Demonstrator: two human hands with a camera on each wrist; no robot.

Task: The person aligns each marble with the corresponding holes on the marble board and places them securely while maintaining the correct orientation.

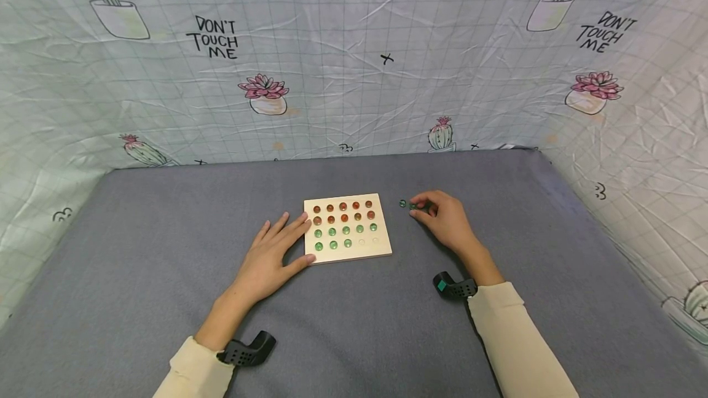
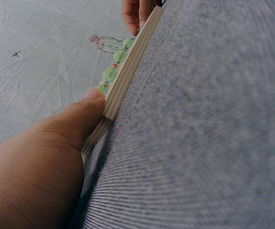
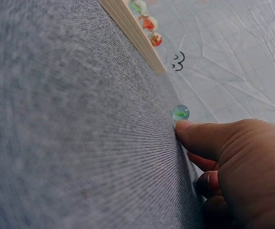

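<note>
A pale wooden board (image 1: 348,254) lies flat on the grey cloth, with rows of glass marbles set in its hollows. Red and amber marbles (image 1: 343,206) fill the two far rows; green marbles (image 1: 333,244) sit in the two near rows. Two hollows (image 1: 369,241) at the near right corner show bare wood. My left hand (image 1: 264,266) rests spread at the board's left side, thumb (image 2: 93,98) on its near corner. Right of the board, my right hand (image 1: 445,220) pinches a green marble (image 1: 412,206) between thumb and fingertips, low over the cloth.
Another green marble (image 1: 402,203) lies on the cloth between the board and the right fingertips. Grey cloth (image 1: 354,336) covers the table. A printed curtain (image 1: 343,78) stands behind it and along both sides. Each wrist wears a black band (image 1: 247,350).
</note>
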